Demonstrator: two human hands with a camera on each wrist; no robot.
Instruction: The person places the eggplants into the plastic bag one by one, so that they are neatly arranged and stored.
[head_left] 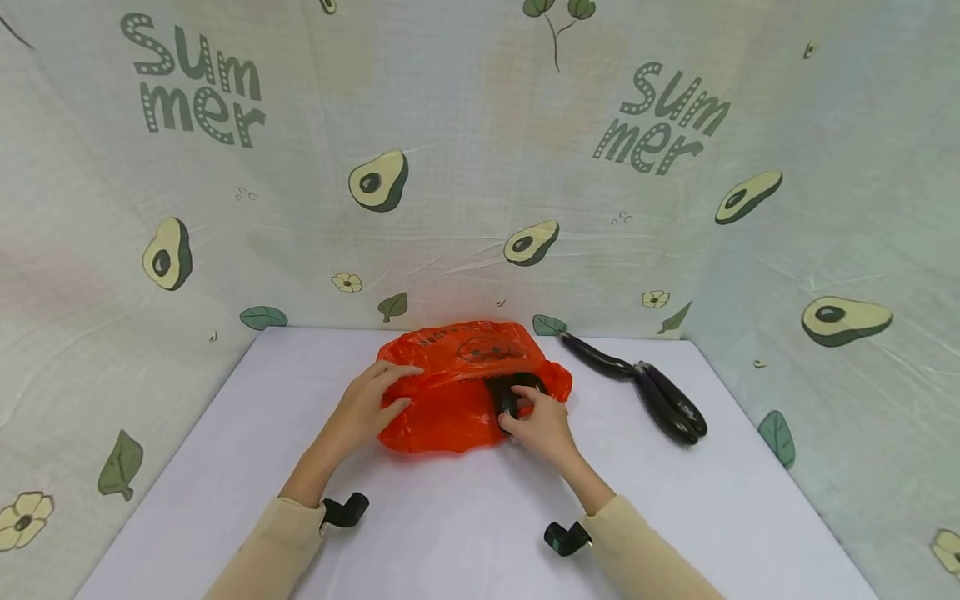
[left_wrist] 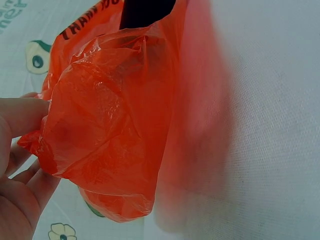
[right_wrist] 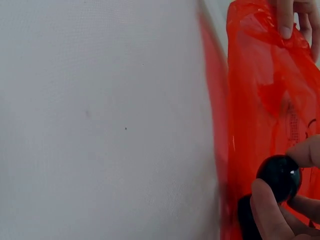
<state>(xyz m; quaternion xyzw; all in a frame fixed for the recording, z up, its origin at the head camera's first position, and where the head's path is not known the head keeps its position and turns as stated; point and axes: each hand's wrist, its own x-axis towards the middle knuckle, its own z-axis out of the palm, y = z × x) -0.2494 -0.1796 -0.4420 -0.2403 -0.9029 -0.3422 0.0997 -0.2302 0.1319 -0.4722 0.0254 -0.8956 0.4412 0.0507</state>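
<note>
A red plastic bag with dark print lies towards the back of the table, its mouth partly open. My left hand holds the bag's left side; in the left wrist view, a bunched corner of the bag sits between thumb and fingers. At the bag's right side my right hand pinches the rounded end of a glossy dark eggplant. Another dark rounded piece shows just below it in the right wrist view. The rest of the bag's contents is hidden by red film.
Several long dark eggplants lie right of the bag: a thin one near the back wall and thicker ones side by side. Printed cloth encloses the white table at the back and sides. Each wrist carries a small black camera.
</note>
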